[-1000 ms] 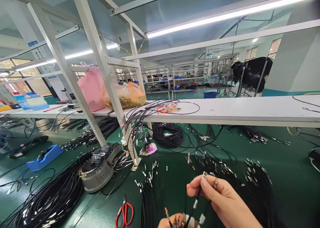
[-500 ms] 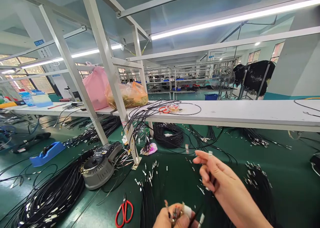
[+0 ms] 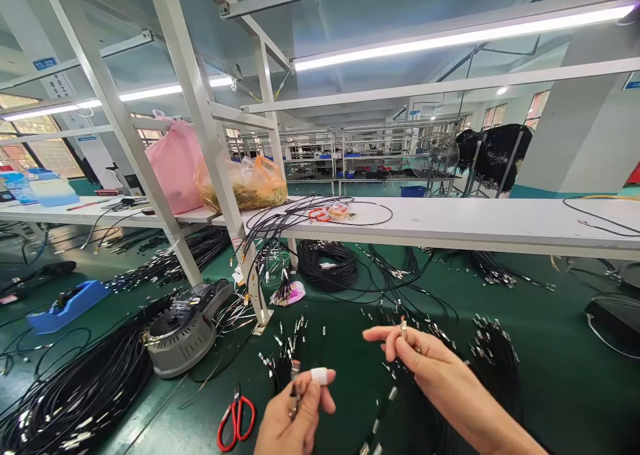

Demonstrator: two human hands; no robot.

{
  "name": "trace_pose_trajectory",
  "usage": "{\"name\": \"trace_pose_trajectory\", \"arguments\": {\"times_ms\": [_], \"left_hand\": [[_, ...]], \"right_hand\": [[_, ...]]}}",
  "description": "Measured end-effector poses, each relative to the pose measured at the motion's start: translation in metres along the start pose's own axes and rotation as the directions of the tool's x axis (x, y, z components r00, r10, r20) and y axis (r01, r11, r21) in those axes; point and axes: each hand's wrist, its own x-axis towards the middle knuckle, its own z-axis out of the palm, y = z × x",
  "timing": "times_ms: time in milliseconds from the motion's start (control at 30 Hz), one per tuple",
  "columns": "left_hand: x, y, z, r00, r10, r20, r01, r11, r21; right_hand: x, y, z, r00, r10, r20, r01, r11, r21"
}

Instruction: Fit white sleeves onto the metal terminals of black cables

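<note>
Pinching a metal cable connector (image 3: 403,326) upright, the right hand (image 3: 425,365) sits just right of the left hand (image 3: 295,415), whose grip is closed on a cable bundle (image 3: 295,392)

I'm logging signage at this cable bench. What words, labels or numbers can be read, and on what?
None can be read.
Blue signs on the left pillar: too blurred.
Blue sign at the right edge: too small.
Label on the grey machine: illegible.
Left hand and right hand hold unmarked cable ends.
</note>
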Motion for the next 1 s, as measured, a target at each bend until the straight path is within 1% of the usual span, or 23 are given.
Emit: {"name": "trace_pose_trajectory", "arguments": {"times_ms": [67,133,200,233,267,367,433,500,533,600,633,700,767,867,933,1000], "left_hand": [[0.0,0.006,0.012,0.996,-0.004,0.087,-0.004,0.996,0.09],[0.001,0.01,0.03,0.98,0.059,0.189,-0.093,0.98,0.176],[0.003,0.013,0.047,0.946,0.124,0.299,-0.186,0.964,0.191],[0.004,0.013,0.054,0.929,0.131,0.346,-0.205,0.96,0.188],[0.006,0.013,0.06,0.917,0.11,0.384,-0.194,0.963,0.188],[0.008,0.01,0.065,0.894,-0.022,0.447,-0.074,0.978,0.196],[0.008,0.005,0.06,0.865,-0.088,0.493,-0.008,0.982,0.191],[0.009,-0.001,0.05,0.844,-0.124,0.521,0.07,0.99,0.122],[0.009,-0.003,0.044,0.845,-0.14,0.517,0.134,0.99,0.048],[0.011,-0.005,0.032,0.871,-0.149,0.468,0.252,0.954,-0.164],[0.012,-0.006,0.026,0.893,-0.145,0.427,0.279,0.921,-0.271],[0.013,-0.006,0.015,0.933,-0.123,0.338,0.26,0.88,-0.398],[0.014,-0.007,0.007,0.957,-0.108,0.269,0.214,0.89,-0.404],[0.011,-0.012,0.002,0.959,-0.14,0.246,0.213,0.929,-0.303],[0.009,-0.015,0.002,0.958,-0.167,0.233,0.226,0.941,-0.252],[0.007,-0.018,0.002,0.96,-0.167,0.227,0.218,0.95,-0.222]], "right_hand": [[-0.001,0.002,0.005,1.0,0.02,-0.003,-0.02,0.999,-0.03],[-0.003,0.0,0.01,1.0,0.014,0.023,-0.014,1.0,0.003],[-0.005,-0.003,0.013,0.999,0.027,0.042,-0.028,0.999,0.019],[-0.006,-0.004,0.014,0.998,0.042,0.045,-0.044,0.998,0.033],[-0.007,-0.004,0.014,0.998,0.048,0.044,-0.05,0.997,0.056],[-0.009,0.001,0.012,0.999,0.043,0.021,-0.046,0.983,0.179],[-0.009,0.007,0.009,0.999,0.047,-0.011,-0.042,0.964,0.263],[-0.008,0.012,0.007,0.997,0.063,-0.038,-0.045,0.931,0.363],[-0.007,0.015,0.005,0.997,0.06,-0.044,-0.036,0.908,0.418],[-0.005,0.018,0.003,0.997,0.051,-0.054,-0.016,0.854,0.52],[-0.003,0.019,0.003,0.997,0.051,-0.061,-0.009,0.835,0.55],[0.0,0.02,0.002,0.995,0.066,-0.081,-0.008,0.82,0.573],[0.003,0.02,0.002,0.991,0.098,-0.095,-0.026,0.819,0.574],[0.006,0.021,0.002,0.985,0.128,-0.115,-0.048,0.846,0.531],[0.006,0.022,0.003,0.983,0.136,-0.121,-0.068,0.891,0.449],[0.004,0.024,0.004,0.979,0.155,-0.134,-0.107,0.943,0.314]]}}
